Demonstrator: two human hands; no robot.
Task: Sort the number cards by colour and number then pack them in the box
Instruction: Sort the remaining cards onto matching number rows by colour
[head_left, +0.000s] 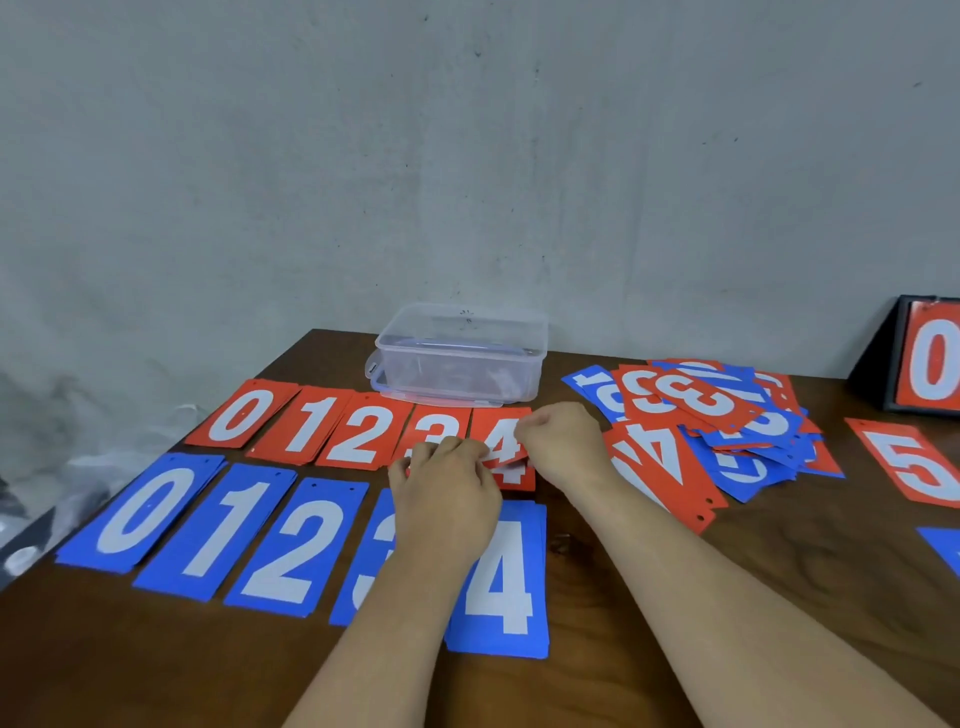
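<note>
Both my grips are on the red 4 card (503, 446), just in front of the clear box (460, 358). Left grip (447, 499) has its fingers curled, pinching the card's left edge. Right grip (563, 441) is curled tight on the top right corner. The card sits a bit tilted on the red 4 pile. The red row (358, 434), 0 to 4, runs along the box's front and off to its left, and the blue row (283, 540) sits nearer me. The messy heap (727, 410) is right of the box, with the red 5 card (914, 462) further right. It's all on the counter (831, 571).
</note>
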